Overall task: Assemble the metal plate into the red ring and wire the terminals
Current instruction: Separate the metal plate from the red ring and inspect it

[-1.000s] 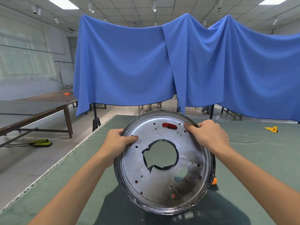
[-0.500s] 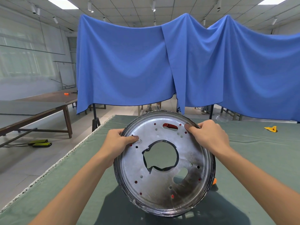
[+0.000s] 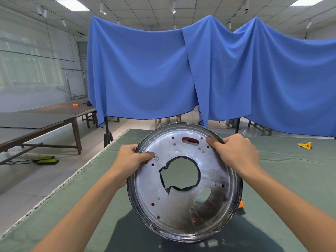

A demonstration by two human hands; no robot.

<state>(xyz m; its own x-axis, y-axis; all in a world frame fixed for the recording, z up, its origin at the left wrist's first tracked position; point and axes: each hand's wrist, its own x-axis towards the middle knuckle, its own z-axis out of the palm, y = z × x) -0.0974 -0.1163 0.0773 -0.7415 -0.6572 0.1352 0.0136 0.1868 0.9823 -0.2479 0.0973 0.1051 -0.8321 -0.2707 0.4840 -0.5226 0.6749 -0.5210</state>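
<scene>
A round silvery metal plate (image 3: 183, 206) with a large jagged centre hole and several small holes is held tilted up above the green table (image 3: 283, 179). Red shows through an oblong slot (image 3: 190, 140) near its top and through some small holes, so the red ring lies behind it, mostly hidden. My left hand (image 3: 130, 160) grips the plate's upper left rim, thumb on its face. My right hand (image 3: 236, 153) grips the upper right rim. An orange bit (image 3: 241, 204) peeks out behind the lower right rim.
A yellow plastic part (image 3: 305, 145) lies on the table at far right. Blue cloth (image 3: 181, 73) hangs behind the table. A wooden table (image 3: 45, 115) stands to the left, with yellow-black devices (image 3: 46, 159) on the floor beneath.
The plate has turned slightly clockwise in my hands; the red slot at its top has shifted a little to the right. Both hands keep their grip.
</scene>
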